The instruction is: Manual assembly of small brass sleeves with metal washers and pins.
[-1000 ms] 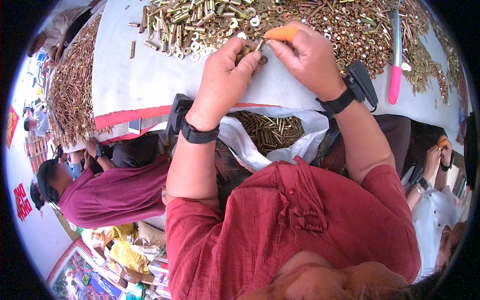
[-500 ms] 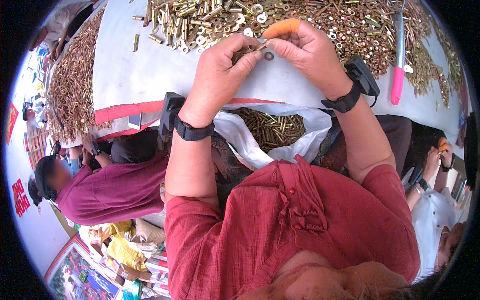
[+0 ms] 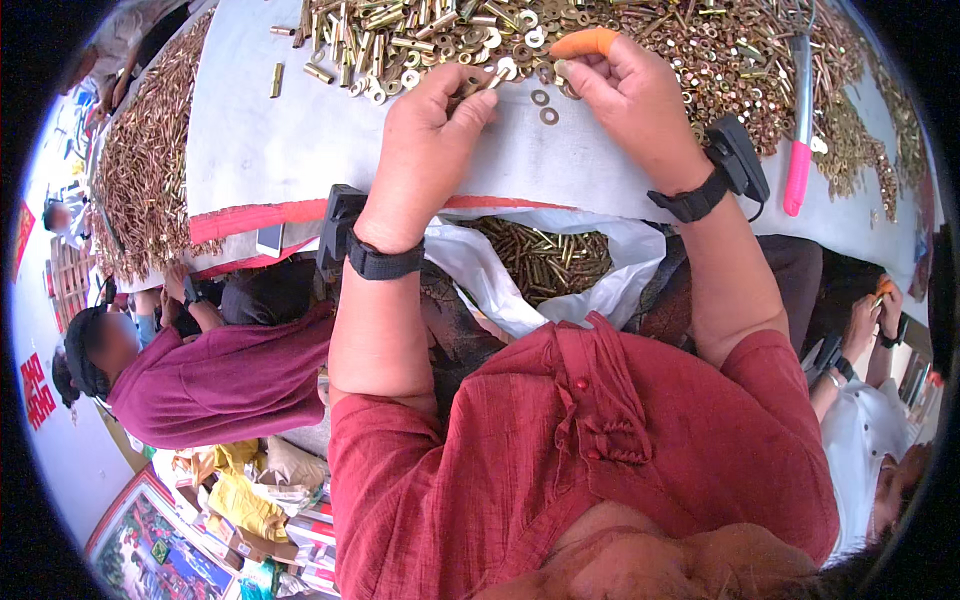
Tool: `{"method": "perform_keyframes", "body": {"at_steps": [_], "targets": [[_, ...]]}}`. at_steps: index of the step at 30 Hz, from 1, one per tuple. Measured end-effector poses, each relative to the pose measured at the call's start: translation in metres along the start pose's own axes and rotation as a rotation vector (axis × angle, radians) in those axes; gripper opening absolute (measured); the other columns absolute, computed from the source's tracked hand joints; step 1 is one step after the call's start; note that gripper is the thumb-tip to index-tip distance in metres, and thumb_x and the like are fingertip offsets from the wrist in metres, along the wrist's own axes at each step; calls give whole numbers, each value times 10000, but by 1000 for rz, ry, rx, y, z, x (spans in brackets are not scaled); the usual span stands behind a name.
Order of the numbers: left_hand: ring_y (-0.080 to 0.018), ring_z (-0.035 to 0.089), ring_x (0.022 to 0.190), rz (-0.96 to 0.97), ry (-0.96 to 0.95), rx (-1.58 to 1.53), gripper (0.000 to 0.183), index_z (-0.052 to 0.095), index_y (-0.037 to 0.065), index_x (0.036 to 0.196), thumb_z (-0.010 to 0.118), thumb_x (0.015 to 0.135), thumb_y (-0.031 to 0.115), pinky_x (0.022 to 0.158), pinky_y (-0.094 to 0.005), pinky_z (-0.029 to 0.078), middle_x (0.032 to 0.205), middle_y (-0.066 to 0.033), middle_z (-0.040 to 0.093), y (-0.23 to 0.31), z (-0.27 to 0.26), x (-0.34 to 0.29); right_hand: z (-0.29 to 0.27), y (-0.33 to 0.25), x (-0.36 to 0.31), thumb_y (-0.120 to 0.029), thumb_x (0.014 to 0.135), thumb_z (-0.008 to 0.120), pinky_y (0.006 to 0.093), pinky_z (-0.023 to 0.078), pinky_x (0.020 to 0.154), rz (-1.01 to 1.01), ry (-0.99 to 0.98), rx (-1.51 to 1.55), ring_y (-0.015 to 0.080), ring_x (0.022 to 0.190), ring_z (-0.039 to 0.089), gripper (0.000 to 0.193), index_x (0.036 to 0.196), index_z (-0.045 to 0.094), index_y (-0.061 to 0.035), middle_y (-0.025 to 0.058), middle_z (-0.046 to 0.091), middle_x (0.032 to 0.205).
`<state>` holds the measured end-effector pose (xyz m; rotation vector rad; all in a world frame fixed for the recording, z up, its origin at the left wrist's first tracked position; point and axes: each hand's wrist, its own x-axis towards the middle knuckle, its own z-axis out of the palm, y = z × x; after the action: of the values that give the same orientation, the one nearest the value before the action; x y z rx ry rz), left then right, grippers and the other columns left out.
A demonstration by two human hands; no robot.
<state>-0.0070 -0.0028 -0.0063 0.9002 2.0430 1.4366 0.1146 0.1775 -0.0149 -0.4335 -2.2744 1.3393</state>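
In the head view, a big pile of metal bits (image 3: 700,60) lies just past the person's hands. A few flat rings (image 3: 548,116) sit loose between them. The left hand (image 3: 425,140) pinches a small metal piece (image 3: 497,78) near the pile. The right hand (image 3: 645,115) is curled, with an orange cover (image 3: 585,43) on one finger. Right of it lies a tool with a pink handle (image 3: 797,180). The table (image 3: 300,150) has a pale top. By its near edge is an open white bag (image 3: 625,255) with metal pins (image 3: 550,262) inside. Someone in purple (image 3: 220,380) sits to the left. The fingers hide part of the piece, and I cannot tell if the right hand holds anything.
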Motion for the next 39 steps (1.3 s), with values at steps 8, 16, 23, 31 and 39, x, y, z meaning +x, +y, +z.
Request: {"method": "perform_keyframes", "body": {"at_steps": [8, 16, 23, 31, 39], "targets": [[-18, 430, 594, -28, -41, -86, 132, 624, 66, 1064, 598, 964, 150, 522, -183, 354, 785, 23, 626, -5, -5, 0, 5, -26, -21, -109, 788, 699, 365, 516, 717, -276, -209, -710, 332, 808, 626, 263, 1040, 660, -41, 143, 647, 966], [-60, 497, 737, 223, -162, 135, 146, 624, 18, 1056, 617, 947, 114, 659, -217, 430, 798, 31, 571, -1, 4, -4, -4, -12, -9, -72, 887, 661, 261, 504, 795, 124, -239, 127, 96, 895, 618, 231, 1110, 626, -22, 20, 641, 1017], [-45, 484, 738, 207, -174, 14, 119, 629, 38, 1052, 610, 953, 101, 649, -198, 415, 809, 34, 576, -5, 6, -3, -1, -16, -10, -67, 923, 630, 249, 474, 908, 158, -299, 451, 100, 1016, 600, 249, 1162, 590, -8, 22, 631, 1065], [-97, 542, 720, 97, -74, -84, 124, 623, 17, 1006, 632, 926, 112, 675, -249, 467, 776, -39, 626, -1, 4, -2, -3, -10, -9, -104, 876, 653, 293, 507, 789, 76, -337, 71, 151, 886, 634, 252, 1116, 611, -37, 69, 656, 980], [-81, 577, 729, 44, -3, -58, 124, 618, 13, 997, 619, 943, 124, 685, -234, 472, 780, -18, 657, 0, -2, -1, -18, 2, 0, -137, 836, 652, 388, 502, 748, -214, -32, -575, 313, 841, 638, 253, 1076, 630, -58, 123, 647, 915]]}}
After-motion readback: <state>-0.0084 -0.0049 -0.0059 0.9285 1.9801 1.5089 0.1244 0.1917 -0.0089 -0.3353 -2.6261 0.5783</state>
